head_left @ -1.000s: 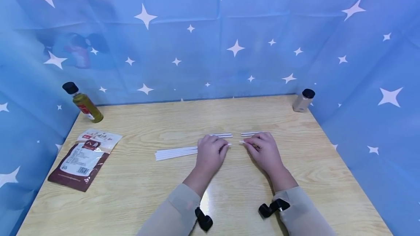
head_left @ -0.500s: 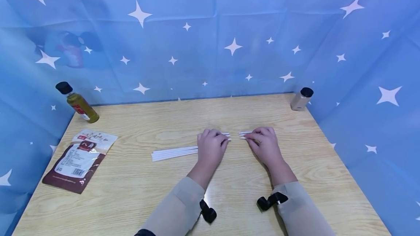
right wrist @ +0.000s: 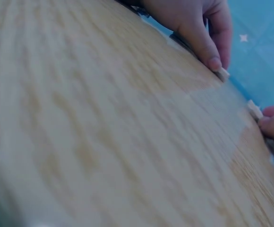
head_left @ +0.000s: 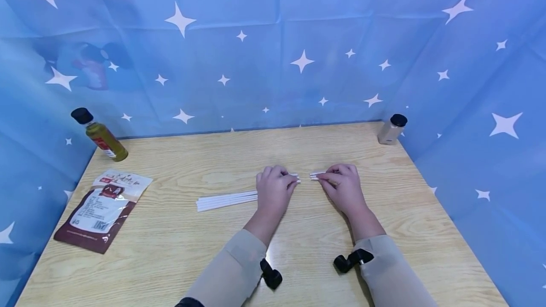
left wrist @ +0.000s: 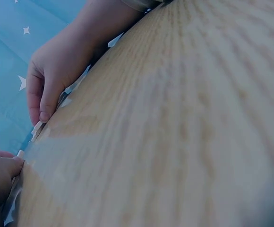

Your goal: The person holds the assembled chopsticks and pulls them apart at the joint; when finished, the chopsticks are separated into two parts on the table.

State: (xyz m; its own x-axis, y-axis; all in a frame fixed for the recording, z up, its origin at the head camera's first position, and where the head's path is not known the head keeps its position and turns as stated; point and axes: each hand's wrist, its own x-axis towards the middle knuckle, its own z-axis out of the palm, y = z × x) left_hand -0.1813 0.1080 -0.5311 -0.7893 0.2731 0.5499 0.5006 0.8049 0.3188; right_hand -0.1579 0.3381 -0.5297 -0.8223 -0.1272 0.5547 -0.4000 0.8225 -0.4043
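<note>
Sticks [head_left: 226, 201], white, thin and straight, of a material I cannot make out, lie side by side on the pale wood-grained table [head_left: 204, 259], left of the frame's centre, running up to the person's left hand [head_left: 274, 192]. That hand pinches a narrow white tip [right wrist: 224, 74] between thumb and finger near the middle of the frame; whether it belongs to the same row, the knuckles hide. Across a small gap, right of centre, the right hand [head_left: 343, 188] pinches a slender white piece [right wrist: 254, 109], thumb and finger pressed together on it. More white ends [head_left: 314, 173] show just above it, and I cannot tell how far they run beneath the palm.

To my eye the sticks look light and fairly stiff, perhaps smooth enough to slide or roll in a loose pinch. Being so slim, they might bend or snap under sideways force. Lying nearly flat, they offer little to get under, so fingertips close to an end seem the best hold, squeezing gently; for lifting one, its middle should balance better.
</note>
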